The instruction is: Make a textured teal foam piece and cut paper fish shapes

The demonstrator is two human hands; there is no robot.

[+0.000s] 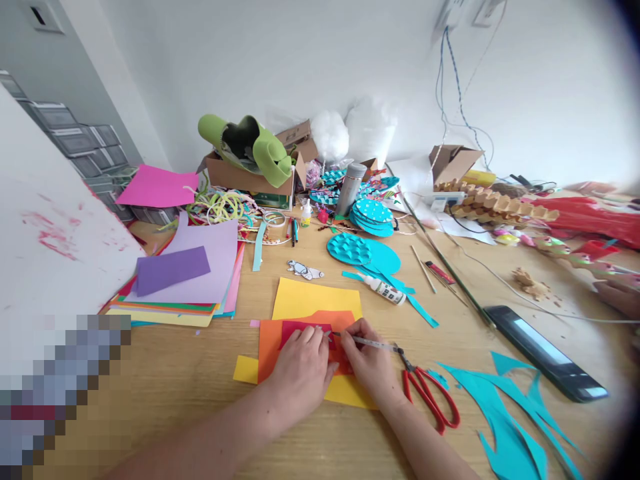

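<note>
In my right hand [367, 357] is a slim pen [373, 343], gripped between thumb and fingers, its tip pointing left at the red paper. My left hand [305, 363] lies over that red paper [295, 327], fingers stretched out and pressing on it. A small pale shape, too small to make out, shows by the left fingertips. Under the red piece lie an orange sheet [270, 343] and a yellow sheet [315, 297]. Red-handled scissors [431, 393] rest just right of my right hand, near the pen's back end.
Blue paper offcuts [500, 407] and a phone [545, 353] lie to the right. A glue bottle [385, 290] rests on its side beyond the sheets. Coloured papers [185, 267] are stacked at left. Along the wall stand a grey flask [351, 189] and a cardboard box [245, 180].
</note>
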